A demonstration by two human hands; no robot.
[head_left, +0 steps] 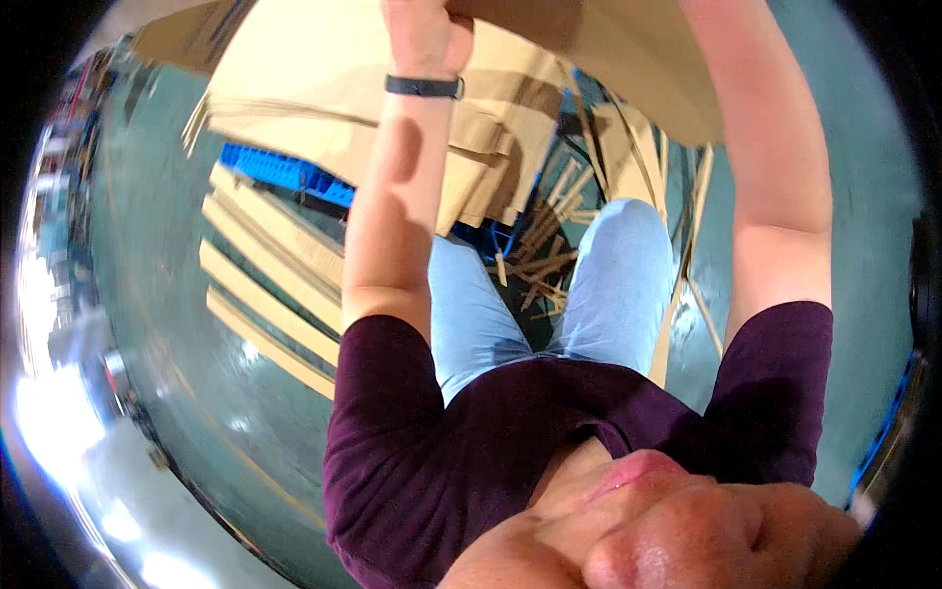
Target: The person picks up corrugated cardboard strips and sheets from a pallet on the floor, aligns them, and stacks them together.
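Where the left hand (430,37) overlaps brown cardboard (304,74), cropped above, grip impossible to tell, right hand out of view

Green floor (868,236) (slightly glossy), faint yellow line (260,473), glaring white light (59,407) leftward.

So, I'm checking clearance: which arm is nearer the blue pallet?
Left: the left forearm overlaps the blue pallet in this view; the right arm is well to its right.
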